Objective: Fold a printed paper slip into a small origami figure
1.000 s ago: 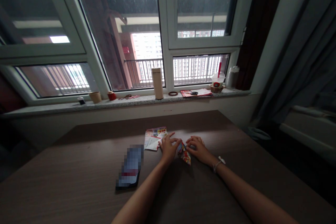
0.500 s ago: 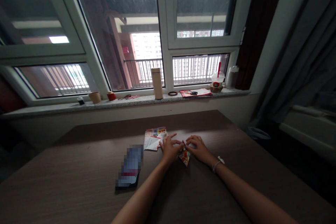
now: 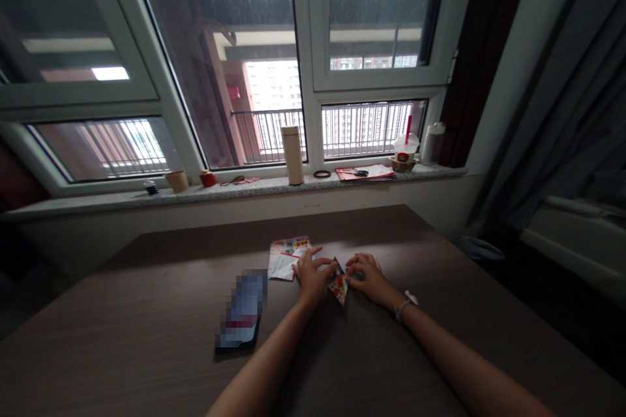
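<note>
A small piece of colourful printed paper (image 3: 338, 284), folded into a pointed triangle, stands tilted over the table between my hands. My left hand (image 3: 313, 277) pinches its upper left edge between thumb and forefinger, the other fingers spread. Just right of the paper is my right hand (image 3: 369, 277), its fingers bent and slightly apart, the tips close to the paper's right edge. Whether they touch it is hard to see. Behind my left hand lies a flat printed sheet (image 3: 283, 264), partly covered by the fingers.
A phone (image 3: 242, 309), its screen blurred out, lies on the brown table (image 3: 147, 313) to the left. Along the windowsill (image 3: 254, 189) stand a beige flask (image 3: 293, 156), a paper cup (image 3: 177, 181), a red spool-like item (image 3: 208, 178), scissors (image 3: 360, 173) on papers and a drink cup (image 3: 405, 148).
The folded paper has shifted slightly left and up with my left hand. My right fingertips, earlier at the paper's top, now sit beside its right edge.
</note>
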Action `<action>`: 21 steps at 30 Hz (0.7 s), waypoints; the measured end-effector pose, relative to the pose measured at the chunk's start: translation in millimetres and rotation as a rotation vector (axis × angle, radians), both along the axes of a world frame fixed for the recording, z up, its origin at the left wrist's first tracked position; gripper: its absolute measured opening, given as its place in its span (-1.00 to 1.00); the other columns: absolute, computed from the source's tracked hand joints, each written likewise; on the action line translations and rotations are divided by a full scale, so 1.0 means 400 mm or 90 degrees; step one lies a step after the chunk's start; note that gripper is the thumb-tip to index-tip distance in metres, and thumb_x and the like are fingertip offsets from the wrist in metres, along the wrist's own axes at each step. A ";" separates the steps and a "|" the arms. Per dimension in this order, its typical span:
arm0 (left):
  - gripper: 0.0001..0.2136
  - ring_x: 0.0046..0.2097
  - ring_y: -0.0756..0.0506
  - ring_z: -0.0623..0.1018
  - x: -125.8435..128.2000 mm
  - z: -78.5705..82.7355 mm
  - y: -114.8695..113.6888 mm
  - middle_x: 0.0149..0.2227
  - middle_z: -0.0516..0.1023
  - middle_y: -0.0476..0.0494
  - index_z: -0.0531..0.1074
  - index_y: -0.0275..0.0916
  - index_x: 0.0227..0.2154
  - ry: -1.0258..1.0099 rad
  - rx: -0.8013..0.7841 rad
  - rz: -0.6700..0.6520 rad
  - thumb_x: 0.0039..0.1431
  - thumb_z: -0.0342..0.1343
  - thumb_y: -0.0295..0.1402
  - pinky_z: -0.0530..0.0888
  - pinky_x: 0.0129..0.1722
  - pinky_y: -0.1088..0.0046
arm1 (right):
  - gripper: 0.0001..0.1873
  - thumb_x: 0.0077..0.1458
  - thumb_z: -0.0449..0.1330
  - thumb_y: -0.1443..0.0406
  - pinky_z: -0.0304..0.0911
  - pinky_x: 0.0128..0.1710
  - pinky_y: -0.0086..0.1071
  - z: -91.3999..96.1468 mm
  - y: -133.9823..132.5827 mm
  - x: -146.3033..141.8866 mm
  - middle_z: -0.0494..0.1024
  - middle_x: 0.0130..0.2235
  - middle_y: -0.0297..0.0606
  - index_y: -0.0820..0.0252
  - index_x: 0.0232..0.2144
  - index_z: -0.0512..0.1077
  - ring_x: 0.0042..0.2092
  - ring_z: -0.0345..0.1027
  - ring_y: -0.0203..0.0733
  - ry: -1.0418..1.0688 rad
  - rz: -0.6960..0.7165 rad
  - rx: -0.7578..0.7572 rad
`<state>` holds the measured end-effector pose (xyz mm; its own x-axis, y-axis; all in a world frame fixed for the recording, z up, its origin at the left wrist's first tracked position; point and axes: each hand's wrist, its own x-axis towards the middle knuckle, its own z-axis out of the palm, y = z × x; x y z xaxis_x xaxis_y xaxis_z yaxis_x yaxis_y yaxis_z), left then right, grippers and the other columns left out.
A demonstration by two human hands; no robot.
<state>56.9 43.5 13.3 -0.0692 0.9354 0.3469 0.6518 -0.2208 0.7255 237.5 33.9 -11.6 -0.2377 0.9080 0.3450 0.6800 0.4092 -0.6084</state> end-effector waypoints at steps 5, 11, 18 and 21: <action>-0.91 0.16 -0.25 0.31 -0.001 0.008 -0.002 0.08 0.47 -0.05 0.59 -0.07 -0.49 0.008 -0.009 0.007 0.04 0.22 -0.25 -0.06 0.21 -0.14 | -0.90 0.08 0.18 0.22 0.00 0.14 -0.13 -0.006 0.006 0.005 0.46 -0.09 -0.26 0.08 -0.40 0.48 0.06 0.17 -0.08 0.032 -0.004 0.015; -0.90 0.15 -0.24 0.32 -0.010 0.000 -0.001 0.07 0.46 -0.05 0.60 -0.01 -0.39 0.034 -0.005 0.003 0.06 0.20 -0.23 -0.04 0.23 -0.11 | -0.89 0.09 0.16 0.23 0.02 0.14 -0.14 -0.017 0.015 0.011 0.45 -0.09 -0.25 0.09 -0.40 0.46 0.05 0.17 -0.09 0.057 -0.009 0.023; -0.87 0.17 -0.23 0.30 -0.034 -0.021 0.011 0.07 0.47 0.00 0.60 0.06 -0.33 0.065 -0.012 -0.009 0.13 0.15 -0.24 -0.07 0.24 -0.14 | -0.86 0.13 0.08 0.26 0.08 0.10 -0.16 -0.024 0.031 0.022 0.46 -0.13 -0.21 0.12 -0.37 0.43 0.02 0.18 -0.09 0.062 -0.056 0.033; -0.87 0.18 -0.24 0.29 -0.040 -0.021 0.015 0.07 0.47 0.00 0.59 0.06 -0.32 0.067 -0.046 -0.011 0.10 0.17 -0.30 -0.07 0.23 -0.17 | -0.83 0.15 0.05 0.25 0.06 0.11 -0.13 -0.027 0.037 0.030 0.45 -0.13 -0.20 0.11 -0.37 0.43 0.01 0.18 -0.07 0.052 -0.091 0.038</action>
<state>40.9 49.5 4.8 -0.0197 0.9589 0.2830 0.7212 -0.1824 0.6682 249.3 48.7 -22.5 -0.0767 0.9078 0.4124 0.6836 0.3489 -0.6410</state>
